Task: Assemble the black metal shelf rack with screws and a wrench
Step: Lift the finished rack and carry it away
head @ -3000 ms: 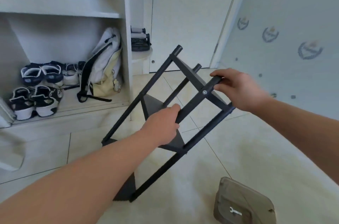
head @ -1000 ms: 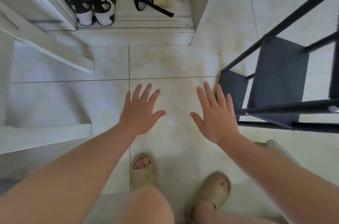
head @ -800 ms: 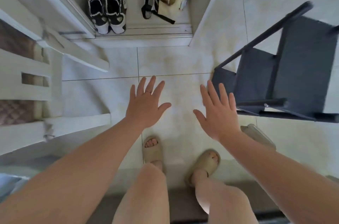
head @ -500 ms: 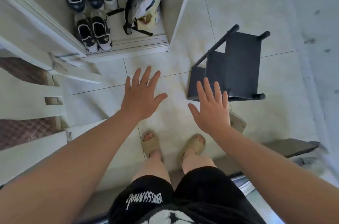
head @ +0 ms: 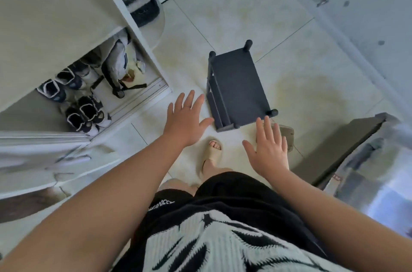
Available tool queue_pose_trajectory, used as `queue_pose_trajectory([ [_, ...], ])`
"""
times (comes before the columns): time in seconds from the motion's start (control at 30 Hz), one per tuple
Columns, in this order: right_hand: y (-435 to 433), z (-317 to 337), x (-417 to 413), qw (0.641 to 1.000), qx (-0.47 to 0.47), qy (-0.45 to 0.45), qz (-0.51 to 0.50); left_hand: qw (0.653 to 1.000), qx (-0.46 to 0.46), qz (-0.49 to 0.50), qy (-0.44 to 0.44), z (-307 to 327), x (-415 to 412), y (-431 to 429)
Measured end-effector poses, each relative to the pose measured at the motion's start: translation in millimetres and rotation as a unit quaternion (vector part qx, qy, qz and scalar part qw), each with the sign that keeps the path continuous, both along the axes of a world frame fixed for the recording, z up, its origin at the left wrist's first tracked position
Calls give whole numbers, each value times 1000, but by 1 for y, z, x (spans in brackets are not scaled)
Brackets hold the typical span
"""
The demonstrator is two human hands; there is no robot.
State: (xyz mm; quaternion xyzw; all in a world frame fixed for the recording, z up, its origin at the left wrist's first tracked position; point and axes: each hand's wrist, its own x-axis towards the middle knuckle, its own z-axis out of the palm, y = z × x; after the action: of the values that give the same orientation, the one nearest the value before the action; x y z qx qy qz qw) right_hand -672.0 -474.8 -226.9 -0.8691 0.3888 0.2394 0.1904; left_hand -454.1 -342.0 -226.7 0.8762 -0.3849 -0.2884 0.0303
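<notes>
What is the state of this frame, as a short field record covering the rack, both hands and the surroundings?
rack: black shelf rack stands upright on the tiled floor, seen from above
hands: left hand and right hand are spread open in the air and hold nothing
contact: neither hand holds the rack
tools: no wrench or screws visible
nearby: sneakers and backpack inside the white cabinet; tan pouch partly hidden behind the right hand
person: standing, one beige slipper in view

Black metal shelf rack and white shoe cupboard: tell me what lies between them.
Head view: only bare pale floor tile separates the black metal shelf rack from the white shoe cupboard.
</notes>
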Motion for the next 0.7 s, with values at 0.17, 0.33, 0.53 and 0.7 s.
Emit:
queue_pose_trajectory([
  [0.17, -28, -9, 4, 990, 81, -6, -116, 997, 13, -4, 75, -1, 35, -63],
  [0.33, -33, -26, 21, 946, 172, -41, -272, 995, 34, -47, 76, -15, 75, -117],
  [0.53, -34, -49, 50, 841, 234, -68, -483, 992, 42, -104, 64, -46, 120, -180],
  [0.7, -36, -67, 83, 711, 235, -65, -659, 987, 32, -87, 128, -69, 155, -219],
])
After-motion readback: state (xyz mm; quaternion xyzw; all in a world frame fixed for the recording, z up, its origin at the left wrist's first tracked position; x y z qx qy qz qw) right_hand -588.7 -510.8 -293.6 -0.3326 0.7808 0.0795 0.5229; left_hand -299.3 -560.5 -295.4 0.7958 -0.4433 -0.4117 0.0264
